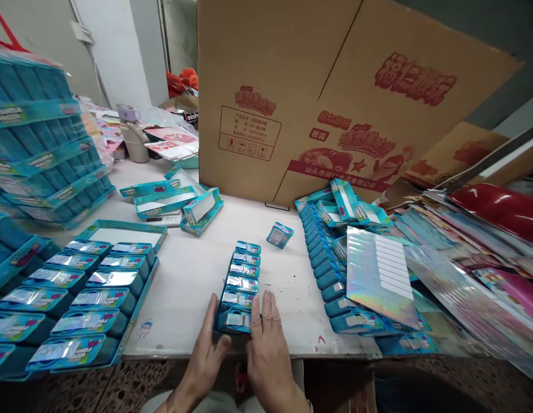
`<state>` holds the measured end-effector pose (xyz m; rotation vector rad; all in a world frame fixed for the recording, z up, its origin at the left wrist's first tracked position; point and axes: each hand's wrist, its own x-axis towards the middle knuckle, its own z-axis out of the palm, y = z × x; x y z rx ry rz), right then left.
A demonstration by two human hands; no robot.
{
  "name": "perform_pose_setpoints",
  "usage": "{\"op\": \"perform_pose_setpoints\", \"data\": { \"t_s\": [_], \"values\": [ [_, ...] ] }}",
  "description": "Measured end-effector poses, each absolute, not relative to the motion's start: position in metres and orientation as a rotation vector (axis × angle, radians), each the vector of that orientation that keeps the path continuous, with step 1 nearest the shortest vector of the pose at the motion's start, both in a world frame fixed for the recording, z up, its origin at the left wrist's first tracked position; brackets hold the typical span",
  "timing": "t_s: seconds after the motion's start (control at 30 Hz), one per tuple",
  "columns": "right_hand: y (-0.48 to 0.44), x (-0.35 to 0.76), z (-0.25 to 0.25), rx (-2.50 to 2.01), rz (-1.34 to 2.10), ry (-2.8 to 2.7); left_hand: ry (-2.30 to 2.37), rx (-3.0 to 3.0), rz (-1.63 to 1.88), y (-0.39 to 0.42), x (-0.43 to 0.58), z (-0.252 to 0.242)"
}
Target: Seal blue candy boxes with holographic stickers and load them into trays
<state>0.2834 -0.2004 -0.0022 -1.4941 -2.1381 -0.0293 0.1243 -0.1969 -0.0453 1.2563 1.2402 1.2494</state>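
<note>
flanking row of boxes point(240, 284): left hand point(208, 355), right hand point(266, 350).

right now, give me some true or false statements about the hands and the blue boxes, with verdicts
1. The left hand and right hand flank the near end of the row of blue boxes. True.
2. The row sits inside a tray. False: it lies on the bare table; the tray to its left holds other boxes.
3. One loose box lies apart, beyond the row. True.
4. The right hand's fingers hold a shiny sheet. False: the holographic sheet lies untouched on boxes at the right.
5. A brown box lies flat under the row. False: the carton stands at the table's back.
</note>
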Motion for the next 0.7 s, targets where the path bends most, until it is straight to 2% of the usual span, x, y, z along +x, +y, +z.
{"op": "perform_pose_setpoints", "data": {
  "t_s": [0.3,0.53,0.7],
  "values": [
    [-0.203,0.274,0.005,-1.43,0.323,-2.097,1.272,0.966,1.272,-0.185,0.14,-0.019],
    [-0.185,0.287,-0.045,-1.225,0.904,-1.268,1.23,0.892,1.322,-0.183,0.134,-0.031],
    [-0.18,0.251,-0.037,-1.129,1.037,-1.218,1.23,0.965,1.29,-0.189,0.135,-0.006]
  ]
}}
